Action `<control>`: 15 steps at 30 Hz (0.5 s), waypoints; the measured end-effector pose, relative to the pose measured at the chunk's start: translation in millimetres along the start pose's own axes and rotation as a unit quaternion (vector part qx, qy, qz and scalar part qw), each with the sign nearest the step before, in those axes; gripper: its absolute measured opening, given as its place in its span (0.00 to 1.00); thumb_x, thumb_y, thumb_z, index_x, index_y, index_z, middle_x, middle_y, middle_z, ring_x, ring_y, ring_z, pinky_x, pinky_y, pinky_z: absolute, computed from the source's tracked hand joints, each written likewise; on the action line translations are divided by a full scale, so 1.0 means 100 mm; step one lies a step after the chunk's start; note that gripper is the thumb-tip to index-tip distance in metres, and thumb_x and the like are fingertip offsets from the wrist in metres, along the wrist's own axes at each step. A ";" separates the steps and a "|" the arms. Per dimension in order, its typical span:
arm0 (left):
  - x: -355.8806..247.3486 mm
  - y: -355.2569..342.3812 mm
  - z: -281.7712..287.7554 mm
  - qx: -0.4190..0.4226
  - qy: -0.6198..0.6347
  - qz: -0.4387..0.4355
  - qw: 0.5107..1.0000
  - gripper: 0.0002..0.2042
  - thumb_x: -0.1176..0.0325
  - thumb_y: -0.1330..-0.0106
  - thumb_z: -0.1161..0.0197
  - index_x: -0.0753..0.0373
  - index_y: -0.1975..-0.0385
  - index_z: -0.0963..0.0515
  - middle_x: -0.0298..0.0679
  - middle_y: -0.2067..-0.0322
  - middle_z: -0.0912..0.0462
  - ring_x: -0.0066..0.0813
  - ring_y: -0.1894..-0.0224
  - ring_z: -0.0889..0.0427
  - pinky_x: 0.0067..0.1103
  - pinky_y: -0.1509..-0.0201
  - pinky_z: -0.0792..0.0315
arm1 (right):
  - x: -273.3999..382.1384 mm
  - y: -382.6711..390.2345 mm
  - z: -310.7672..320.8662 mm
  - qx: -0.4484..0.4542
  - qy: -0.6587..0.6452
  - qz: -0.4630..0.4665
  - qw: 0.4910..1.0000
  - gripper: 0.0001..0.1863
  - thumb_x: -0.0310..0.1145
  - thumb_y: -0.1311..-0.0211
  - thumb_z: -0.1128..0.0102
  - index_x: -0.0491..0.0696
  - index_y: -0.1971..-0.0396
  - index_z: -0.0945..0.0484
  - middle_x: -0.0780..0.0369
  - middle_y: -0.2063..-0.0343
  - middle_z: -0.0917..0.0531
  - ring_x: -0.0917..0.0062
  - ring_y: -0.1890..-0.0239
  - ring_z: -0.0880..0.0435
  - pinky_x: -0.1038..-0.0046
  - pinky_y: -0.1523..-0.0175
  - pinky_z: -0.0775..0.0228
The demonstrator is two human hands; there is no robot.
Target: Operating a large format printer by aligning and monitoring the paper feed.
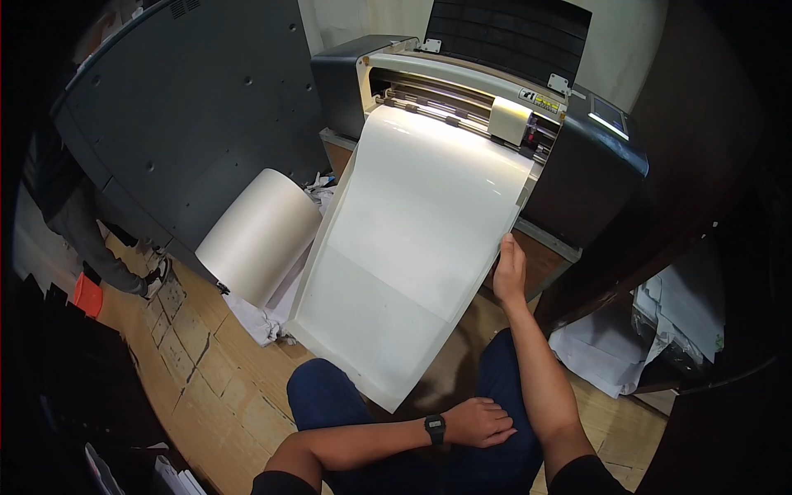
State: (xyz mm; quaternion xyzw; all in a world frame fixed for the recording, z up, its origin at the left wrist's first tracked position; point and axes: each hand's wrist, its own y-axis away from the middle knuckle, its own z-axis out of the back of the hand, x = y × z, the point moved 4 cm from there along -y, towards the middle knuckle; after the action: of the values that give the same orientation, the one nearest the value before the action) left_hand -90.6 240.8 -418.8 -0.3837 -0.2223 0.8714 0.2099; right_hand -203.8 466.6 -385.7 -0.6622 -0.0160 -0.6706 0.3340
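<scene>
A dark plotter machine (599, 148) has a lit track, a white carriage (507, 120) and a raised black lid (505, 37). A long white sheet (429, 198) drapes from it over a pale sloping panel (318, 305). My right hand (509, 268) grips the right edge of this panel and sheet, thumb on top, other fingers partly hidden. My left hand (483, 423), below a black wristwatch, rests on my right thigh with loosely bent fingers and nothing visible in it.
A white roll (257, 235) and crumpled paper (264, 326) sit left, beside a dark cabinet (190, 99). A person in grey trousers (99, 247) stands at far left near an orange bin (87, 293). Papers and wrapped sheets (676, 305) lie at right on the tiled floor (198, 388).
</scene>
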 end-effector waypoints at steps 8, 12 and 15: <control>0.00 0.01 0.01 0.003 0.000 0.005 1.000 0.13 0.65 0.37 0.36 0.60 0.81 0.27 0.35 0.82 0.26 0.31 0.78 0.25 0.24 0.71 0.30 | -0.03 0.00 -0.01 0.012 -0.005 -0.031 0.999 0.26 0.46 0.23 0.65 0.40 0.70 0.25 0.65 0.84 0.29 0.81 0.81 0.32 0.73 0.72 0.39; 0.00 0.00 0.01 -0.004 0.004 0.001 1.000 0.12 0.65 0.37 0.36 0.60 0.81 0.27 0.35 0.82 0.26 0.31 0.78 0.25 0.24 0.71 0.29 | 0.01 0.00 -0.02 0.004 -0.004 -0.003 1.000 0.25 0.46 0.23 0.64 0.41 0.70 0.25 0.65 0.84 0.29 0.81 0.81 0.32 0.73 0.73 0.40; 0.00 0.00 0.01 -0.002 0.002 0.003 1.000 0.12 0.65 0.37 0.36 0.60 0.81 0.27 0.35 0.82 0.26 0.31 0.78 0.25 0.24 0.71 0.29 | 0.01 0.00 -0.02 0.002 -0.002 -0.005 1.000 0.25 0.45 0.23 0.64 0.41 0.70 0.25 0.65 0.84 0.29 0.81 0.81 0.32 0.73 0.72 0.39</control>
State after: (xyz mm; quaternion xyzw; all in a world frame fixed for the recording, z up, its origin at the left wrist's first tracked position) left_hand -91.5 240.4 -418.6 -0.3861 -0.2224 0.8709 0.2074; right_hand -205.0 465.0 -385.2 -0.6627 -0.0209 -0.6712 0.3316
